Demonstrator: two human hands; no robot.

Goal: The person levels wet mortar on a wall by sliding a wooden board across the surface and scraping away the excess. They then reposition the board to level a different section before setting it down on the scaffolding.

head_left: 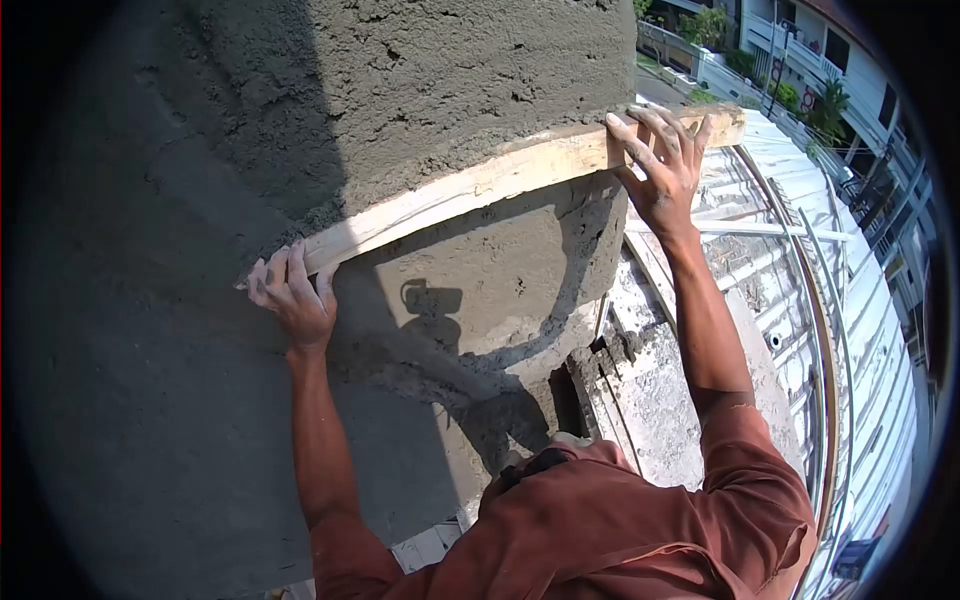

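Left hand point(295, 295) part-closed on 1 end of wooden board point(470, 188); right hand point(664, 185) spread, fingers hooked over other end. Board spans between 2 hands, against rough mortar point(450, 85). Uneven push could tilt board, gouging mortar; gritty fingers could slip, dropping it.

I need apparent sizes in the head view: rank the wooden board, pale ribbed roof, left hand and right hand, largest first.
1. Pale ribbed roof
2. Wooden board
3. Left hand and right hand: too alike to rank
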